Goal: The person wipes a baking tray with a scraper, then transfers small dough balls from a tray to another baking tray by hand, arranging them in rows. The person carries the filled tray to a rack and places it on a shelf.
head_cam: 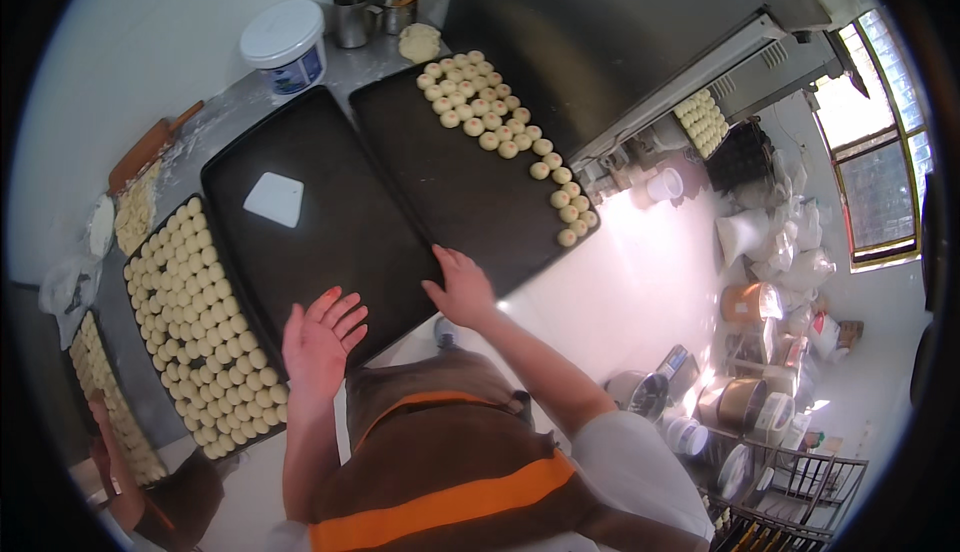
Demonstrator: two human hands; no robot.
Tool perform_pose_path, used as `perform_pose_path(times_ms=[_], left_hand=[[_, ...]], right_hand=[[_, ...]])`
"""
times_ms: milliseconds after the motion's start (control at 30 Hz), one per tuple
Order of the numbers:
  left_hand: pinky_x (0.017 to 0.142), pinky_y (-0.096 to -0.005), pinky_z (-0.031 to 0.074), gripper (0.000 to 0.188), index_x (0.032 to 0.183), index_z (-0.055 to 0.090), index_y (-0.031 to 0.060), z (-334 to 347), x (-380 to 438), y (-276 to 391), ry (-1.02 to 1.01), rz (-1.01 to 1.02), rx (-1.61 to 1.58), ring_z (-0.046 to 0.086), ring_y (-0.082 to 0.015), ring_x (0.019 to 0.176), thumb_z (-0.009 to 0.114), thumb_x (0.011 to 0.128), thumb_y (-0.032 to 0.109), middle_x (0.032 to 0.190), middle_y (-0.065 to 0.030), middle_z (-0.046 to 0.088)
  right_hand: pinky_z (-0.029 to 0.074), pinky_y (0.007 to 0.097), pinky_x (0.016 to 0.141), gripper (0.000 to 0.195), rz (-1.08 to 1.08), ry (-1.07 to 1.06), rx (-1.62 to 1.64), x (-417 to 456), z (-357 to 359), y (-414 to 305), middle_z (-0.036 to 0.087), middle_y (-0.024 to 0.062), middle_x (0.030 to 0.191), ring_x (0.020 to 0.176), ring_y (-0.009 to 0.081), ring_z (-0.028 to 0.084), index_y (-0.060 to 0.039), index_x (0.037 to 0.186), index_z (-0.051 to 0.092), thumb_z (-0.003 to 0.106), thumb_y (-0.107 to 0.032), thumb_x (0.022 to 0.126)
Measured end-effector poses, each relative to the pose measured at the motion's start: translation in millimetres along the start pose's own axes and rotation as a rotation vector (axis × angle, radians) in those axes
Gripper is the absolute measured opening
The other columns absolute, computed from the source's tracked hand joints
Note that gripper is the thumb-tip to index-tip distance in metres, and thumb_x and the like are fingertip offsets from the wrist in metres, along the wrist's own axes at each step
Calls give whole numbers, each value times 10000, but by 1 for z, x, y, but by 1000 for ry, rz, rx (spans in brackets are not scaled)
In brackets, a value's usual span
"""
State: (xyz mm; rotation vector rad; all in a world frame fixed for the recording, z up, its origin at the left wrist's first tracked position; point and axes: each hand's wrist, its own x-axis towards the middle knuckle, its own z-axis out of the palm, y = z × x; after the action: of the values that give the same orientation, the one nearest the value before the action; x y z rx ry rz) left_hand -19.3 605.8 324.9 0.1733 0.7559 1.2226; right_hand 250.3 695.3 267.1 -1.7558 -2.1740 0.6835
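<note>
My left hand (324,333) is held palm up with fingers apart over the near edge of a dark baking tray (330,154); it holds nothing, and a red smear marks a fingertip. On that tray lies a white plastic dough scraper (275,199). My right hand (460,286) has its thumb and fingers spread at the near end of the seam between this tray and a second dark tray (442,192). Contact with the tray rim is hard to judge. Round dough balls (480,107) with red dots cover the second tray's far and right part.
Left of me, another tray carries rows of plain dough balls (199,312). A rolling pin (154,147), a white lidded bucket (283,46), metal jugs (352,18) and a dough lump (419,43) stand along the wall. A co-worker's arm (116,447) shows at lower left, beside another tray.
</note>
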Motion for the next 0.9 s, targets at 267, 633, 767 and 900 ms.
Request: perform_pose_path(times_ms=[267, 633, 767, 900], left_hand=[[845, -351, 589, 346, 1275, 645, 29, 97, 96, -125, 59, -320, 463, 699, -203, 1007, 607, 1062, 299, 1178, -126, 712], [947, -389, 559, 682, 1391, 606, -37, 209, 276, -295, -79, -206, 1317, 710, -318, 1050, 708, 933, 458, 1209, -191, 688], [939, -430, 567, 747, 1339, 625, 3, 221, 304, -341, 7, -210, 1469, 700, -353, 1071, 664, 904, 608, 1287, -226, 622], [866, -473, 590, 646, 1189, 635, 36, 259, 305, -334, 87, -276, 1572, 716, -390, 987, 698, 884, 603, 1147, -220, 632]], right_hand=[[521, 483, 1007, 572, 459, 164, 93, -23, -96, 169, 643, 196, 1311, 1195, 376, 642, -56, 1412, 573, 732, -314, 927], [545, 495, 947, 510, 228, 140, -195, 189, -158, 291, 632, 176, 1267, 1135, 391, 652, -94, 1383, 601, 693, -337, 944], [575, 472, 872, 429, 7, 94, -328, 228, -142, 314, 625, 145, 1163, 1096, 355, 648, -80, 1239, 627, 738, -334, 912], [583, 466, 811, 384, -18, -29, -449, 249, -145, 301, 612, 134, 1108, 1082, 336, 636, -63, 1039, 599, 788, -349, 864]])
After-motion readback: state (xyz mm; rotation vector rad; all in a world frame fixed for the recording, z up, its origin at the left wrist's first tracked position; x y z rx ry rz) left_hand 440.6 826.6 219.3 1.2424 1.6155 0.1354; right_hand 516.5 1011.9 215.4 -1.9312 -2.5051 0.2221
